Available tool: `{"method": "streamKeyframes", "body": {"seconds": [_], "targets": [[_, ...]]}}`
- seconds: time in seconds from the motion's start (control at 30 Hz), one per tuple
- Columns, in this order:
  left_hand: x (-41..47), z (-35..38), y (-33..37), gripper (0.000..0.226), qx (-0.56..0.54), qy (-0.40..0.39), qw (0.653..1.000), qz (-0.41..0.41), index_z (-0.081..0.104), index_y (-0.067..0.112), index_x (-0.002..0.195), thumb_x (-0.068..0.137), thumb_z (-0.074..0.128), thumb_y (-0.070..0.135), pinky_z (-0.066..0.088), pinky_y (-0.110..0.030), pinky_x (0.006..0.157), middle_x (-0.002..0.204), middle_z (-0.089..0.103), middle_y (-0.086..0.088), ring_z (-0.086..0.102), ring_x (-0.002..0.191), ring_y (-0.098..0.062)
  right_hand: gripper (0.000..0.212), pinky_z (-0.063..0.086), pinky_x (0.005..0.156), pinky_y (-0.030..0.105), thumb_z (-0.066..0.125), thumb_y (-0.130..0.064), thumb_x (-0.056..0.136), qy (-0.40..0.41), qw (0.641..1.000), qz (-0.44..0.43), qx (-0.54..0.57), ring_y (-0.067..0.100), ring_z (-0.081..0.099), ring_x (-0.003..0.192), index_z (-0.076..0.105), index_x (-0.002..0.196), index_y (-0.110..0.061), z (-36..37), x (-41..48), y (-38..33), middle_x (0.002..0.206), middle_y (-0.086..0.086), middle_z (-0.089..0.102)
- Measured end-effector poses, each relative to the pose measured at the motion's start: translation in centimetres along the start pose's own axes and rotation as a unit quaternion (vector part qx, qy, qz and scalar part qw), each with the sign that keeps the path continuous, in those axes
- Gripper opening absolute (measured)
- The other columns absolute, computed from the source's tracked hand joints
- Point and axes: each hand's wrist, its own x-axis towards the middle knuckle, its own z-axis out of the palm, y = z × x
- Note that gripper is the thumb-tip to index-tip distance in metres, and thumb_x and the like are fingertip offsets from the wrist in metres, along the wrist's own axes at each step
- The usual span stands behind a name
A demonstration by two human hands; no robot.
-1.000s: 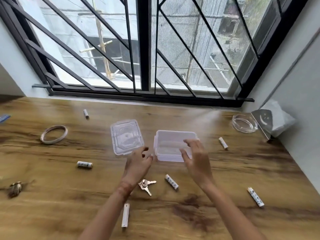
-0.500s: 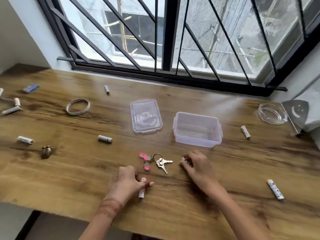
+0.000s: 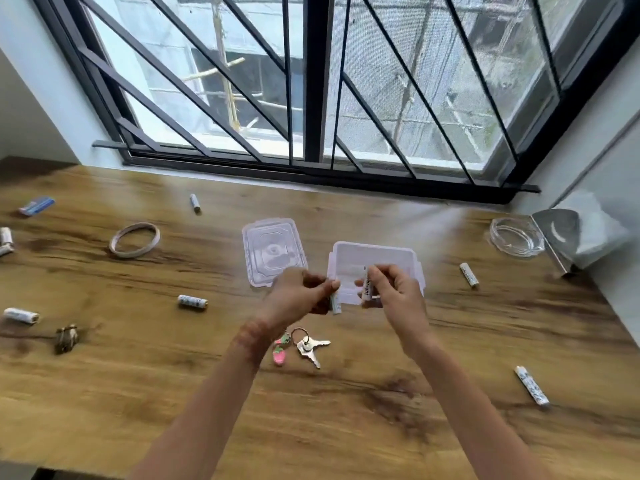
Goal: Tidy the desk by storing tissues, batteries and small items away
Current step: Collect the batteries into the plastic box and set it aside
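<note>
Looks like battery-collecting time: left hand [image 3: 298, 292] pinches a small white battery [image 3: 335, 303], right hand [image 3: 394, 292] grips a second white battery [image 3: 367, 285] upright over the clear plastic box [image 3: 414, 259], 12 o'clock from the silver keys [image 3: 310, 348], so next I'd drop both in.

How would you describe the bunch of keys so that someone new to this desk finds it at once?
Start at the wooden desk under the barred window and find the open clear box near its middle. Nearer the person than the box lies the bunch of keys. Unlike the white batteries around, it is metal and carries a pink charm.
</note>
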Motion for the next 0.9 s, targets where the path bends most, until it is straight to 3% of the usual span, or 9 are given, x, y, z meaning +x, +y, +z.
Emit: {"method": "streamKeyframes", "body": {"seconds": [0.1, 0.23, 0.37, 0.47, 0.63, 0.77, 0.9], "targets": [[3.4, 1.4, 2.4, 0.025, 0.010, 0.038, 0.999, 0.038, 0.065, -0.011, 0.098, 0.086, 0.062, 0.011, 0.055, -0.020, 0.059, 0.074, 0.066, -0.016, 0.061, 0.055, -0.011, 0.011, 0.055, 0.061, 0.025, 0.045, -0.016, 0.096, 0.005, 0.999, 0.037, 0.021, 0.018, 0.061, 0.069, 0.054, 0.093, -0.009, 0.3, 2.8, -0.8, 0.082, 0.010, 0.064], [7.2, 2.9, 2.9, 0.026, 0.207, 0.066, 0.973, 0.072, 0.071, -0.004, 0.088, 0.085, 0.063, 0.021, 0.057, -0.032, 0.069, 0.080, 0.071, -0.020, 0.067, 0.065, -0.022, 0.009, 0.057, 0.067, 0.036, 0.051, -0.012, 0.092, 0.007, 0.995, 0.087, -0.042, 0.028, 0.062, 0.077, 0.055, 0.086, -0.006, 0.4, 6.7, -0.3, 0.091, 0.017, 0.062], [9.1, 3.4, 2.2, 0.032, 0.348, 0.076, 0.931, 0.083, 0.073, -0.001, 0.079, 0.081, 0.066, 0.031, 0.055, -0.039, 0.073, 0.076, 0.071, -0.021, 0.068, 0.073, -0.028, 0.026, 0.055, 0.059, 0.033, 0.050, 0.000, 0.088, -0.027, 0.985, 0.148, -0.088, 0.023, 0.057, 0.061, 0.051, 0.063, -0.008, 0.5, 8.8, 0.8, 0.070, 0.013, 0.056], [9.7, 3.9, 1.9, 0.029, 0.342, 0.097, 0.930, 0.097, 0.070, -0.004, 0.088, 0.079, 0.069, 0.024, 0.056, -0.041, 0.075, 0.084, 0.070, -0.022, 0.068, 0.074, -0.029, 0.032, 0.052, 0.049, 0.027, 0.047, 0.009, 0.085, -0.060, 0.976, 0.193, -0.083, 0.020, 0.052, 0.052, 0.047, 0.057, -0.007, 0.6, 9.1, 1.4, 0.061, 0.009, 0.049], [10.0, 3.8, 1.3, 0.028, 0.302, 0.128, 0.939, 0.105, 0.067, 0.001, 0.105, 0.083, 0.064, 0.018, 0.053, -0.036, 0.084, 0.101, 0.070, -0.019, 0.068, 0.089, -0.028, 0.026, 0.055, 0.066, 0.040, 0.043, 0.014, 0.082, -0.034, 0.977, 0.193, -0.081, 0.029, 0.061, 0.063, 0.053, 0.065, -0.002, 1.0, 9.8, 2.3, 0.067, 0.017, 0.057], [9.6, 3.5, 0.8, 0.024, 0.172, 0.165, 0.968, 0.078, 0.067, -0.001, 0.104, 0.083, 0.063, 0.010, 0.057, -0.034, 0.078, 0.087, 0.073, -0.017, 0.071, 0.074, -0.022, 0.028, 0.053, 0.075, 0.044, 0.047, 0.014, 0.078, -0.011, 0.981, 0.160, -0.109, 0.029, 0.059, 0.071, 0.054, 0.064, -0.009, 1.0, 9.8, 2.7, 0.066, 0.013, 0.057], [9.1, 3.3, 0.9, 0.024, 0.132, 0.152, 0.976, 0.086, 0.066, -0.001, 0.105, 0.084, 0.061, 0.010, 0.057, -0.036, 0.078, 0.086, 0.072, -0.016, 0.071, 0.071, -0.021, 0.016, 0.054, 0.085, 0.039, 0.052, 0.003, 0.081, 0.008, 0.986, 0.081, -0.147, 0.025, 0.063, 0.085, 0.064, 0.090, -0.004, 0.6, 8.8, 2.1, 0.087, 0.012, 0.065]]}}
